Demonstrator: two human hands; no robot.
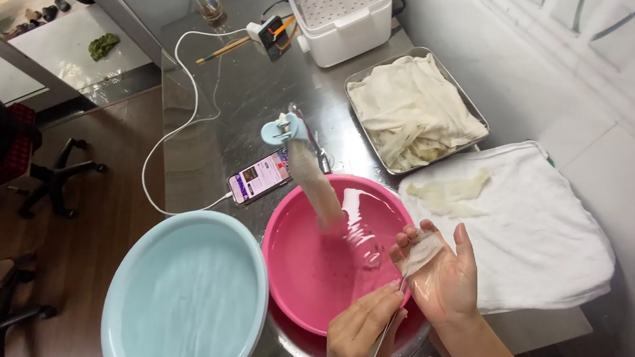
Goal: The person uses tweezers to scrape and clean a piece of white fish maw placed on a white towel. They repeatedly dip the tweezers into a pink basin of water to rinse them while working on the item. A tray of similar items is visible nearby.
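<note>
My right hand (pixel 449 282) lies palm up over the near rim of a pink basin (pixel 296 280) and holds a small translucent whitish piece (pixel 420 252) on its fingers. My left hand (pixel 358 336) grips thin metal tweezers (pixel 391 319), and their tip touches that piece. The pink basin holds water and sits inside a metal bowl (pixel 302 356). A long pale strip (pixel 310 179) with a light blue clip (pixel 281 129) at its top leans into the water.
A light blue basin (pixel 125 295) stands left of the pink one. A phone (pixel 258 177) on a white cable lies behind. A metal tray (pixel 472 107) of pale sheets, a white towel (pixel 544 227) with pale pieces and a white box (pixel 341 12) are at the right and back. Office chairs stand at the left.
</note>
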